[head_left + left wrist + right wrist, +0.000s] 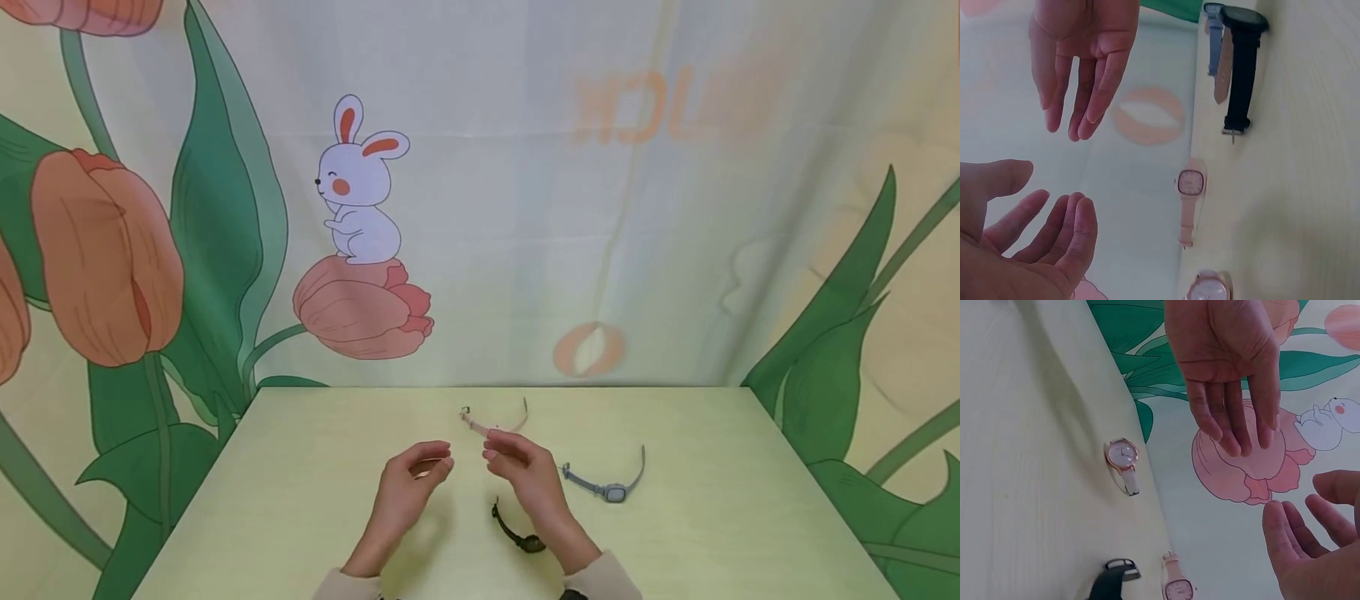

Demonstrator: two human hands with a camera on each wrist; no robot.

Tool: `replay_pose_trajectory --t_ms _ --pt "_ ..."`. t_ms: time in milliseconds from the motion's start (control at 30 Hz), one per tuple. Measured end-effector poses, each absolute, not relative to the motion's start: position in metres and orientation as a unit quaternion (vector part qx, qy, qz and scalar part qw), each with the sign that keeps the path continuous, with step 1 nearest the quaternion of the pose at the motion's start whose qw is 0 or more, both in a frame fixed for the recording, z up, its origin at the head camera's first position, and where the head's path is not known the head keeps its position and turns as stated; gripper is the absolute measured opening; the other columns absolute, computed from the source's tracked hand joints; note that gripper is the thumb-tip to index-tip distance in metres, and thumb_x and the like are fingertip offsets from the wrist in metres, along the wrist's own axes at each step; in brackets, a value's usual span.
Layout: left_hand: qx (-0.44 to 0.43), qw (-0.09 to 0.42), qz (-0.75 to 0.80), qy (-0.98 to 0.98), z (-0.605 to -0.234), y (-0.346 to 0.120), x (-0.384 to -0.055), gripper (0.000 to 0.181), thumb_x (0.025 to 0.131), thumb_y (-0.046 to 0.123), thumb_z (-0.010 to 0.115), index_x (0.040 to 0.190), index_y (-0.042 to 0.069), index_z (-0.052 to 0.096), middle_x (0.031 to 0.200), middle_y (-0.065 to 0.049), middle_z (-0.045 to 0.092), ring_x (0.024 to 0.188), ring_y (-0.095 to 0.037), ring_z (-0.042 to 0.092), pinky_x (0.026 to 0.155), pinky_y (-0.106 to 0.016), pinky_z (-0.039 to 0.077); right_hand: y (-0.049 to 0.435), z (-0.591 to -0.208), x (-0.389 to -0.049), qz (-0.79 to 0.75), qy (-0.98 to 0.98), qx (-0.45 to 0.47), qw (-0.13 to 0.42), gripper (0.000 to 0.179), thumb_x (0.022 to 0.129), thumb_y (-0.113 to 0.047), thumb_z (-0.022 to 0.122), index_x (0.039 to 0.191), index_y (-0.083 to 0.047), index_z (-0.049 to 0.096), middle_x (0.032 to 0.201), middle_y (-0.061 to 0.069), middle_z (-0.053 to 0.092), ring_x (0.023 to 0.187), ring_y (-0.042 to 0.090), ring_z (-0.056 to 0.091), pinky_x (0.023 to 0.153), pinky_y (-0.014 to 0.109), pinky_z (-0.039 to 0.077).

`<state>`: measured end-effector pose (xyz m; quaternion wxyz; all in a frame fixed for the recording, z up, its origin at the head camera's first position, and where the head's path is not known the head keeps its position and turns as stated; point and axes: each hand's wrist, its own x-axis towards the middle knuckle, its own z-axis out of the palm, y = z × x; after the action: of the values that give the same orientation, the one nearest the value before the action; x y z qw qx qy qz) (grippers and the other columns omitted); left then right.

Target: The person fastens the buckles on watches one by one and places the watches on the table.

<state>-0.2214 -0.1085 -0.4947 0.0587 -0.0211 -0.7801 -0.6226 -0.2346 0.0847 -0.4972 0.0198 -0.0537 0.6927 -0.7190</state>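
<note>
Both hands hover over the table with bent, relaxed fingers, holding nothing and facing each other. My left hand is left of a pink wristwatch. My right hand is between the pink watch and a blue-grey wristwatch, with a black wristwatch below it. The left wrist view shows the pink watch's square face and the black watch's strap. A round rose-gold wristwatch with a pale strap lies on the table in the right wrist view; in the head view I cannot see it.
The pale table ends at a hanging cloth printed with tulips and a rabbit. A brownish strap shows behind the black watch in the left wrist view.
</note>
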Motion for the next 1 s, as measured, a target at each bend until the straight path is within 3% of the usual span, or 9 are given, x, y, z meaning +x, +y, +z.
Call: replay_pose_trajectory --t_ms 267,433,733,1000 --pt "-0.039 0.049 -0.617 -0.784 -0.488 -0.093 -0.215 0.024 0.091 0.018 0.071 0.114 0.011 0.07 0.11 -0.006 0.073 0.1 -0.016 0.068 0.081 -0.018 0.053 0.106 -0.494 -0.226 -0.702 0.71 -0.054 0.01 0.031 0.089 -0.013 0.072 0.12 -0.01 0.068 0.115 0.011 0.07 0.102 0.021 0.069 0.085 0.025 0.057" --pt "-0.043 0.044 -0.617 -0.784 -0.491 -0.084 -0.216 0.022 0.09 0.011 0.071 0.111 0.007 0.071 0.107 -0.01 0.073 0.099 -0.021 0.069 0.08 -0.02 0.054 0.12 -0.496 -0.223 -0.691 0.722 -0.038 0.006 0.03 0.088 -0.014 0.074 0.117 -0.01 0.07 0.113 0.014 0.07 0.101 0.025 0.069 0.082 0.024 0.058" --pt "-0.079 0.027 -0.607 -0.791 -0.498 -0.077 -0.213 0.023 0.091 0.018 0.071 0.113 0.01 0.07 0.108 -0.009 0.073 0.099 -0.018 0.069 0.08 -0.019 0.054 0.147 -0.502 -0.215 -0.662 0.748 -0.035 0.009 0.028 0.088 -0.013 0.074 0.115 -0.011 0.071 0.108 0.011 0.071 0.097 0.023 0.069 0.08 0.024 0.058" --pt "-0.109 0.009 -0.595 -0.797 -0.509 -0.073 -0.213 0.024 0.091 0.017 0.07 0.113 0.009 0.07 0.104 -0.011 0.072 0.096 -0.022 0.069 0.079 -0.019 0.054 0.168 -0.516 -0.21 -0.633 0.773 -0.04 0.032 0.03 0.088 -0.011 0.072 0.118 -0.009 0.069 0.111 0.019 0.069 0.096 0.011 0.067 0.08 0.024 0.058"
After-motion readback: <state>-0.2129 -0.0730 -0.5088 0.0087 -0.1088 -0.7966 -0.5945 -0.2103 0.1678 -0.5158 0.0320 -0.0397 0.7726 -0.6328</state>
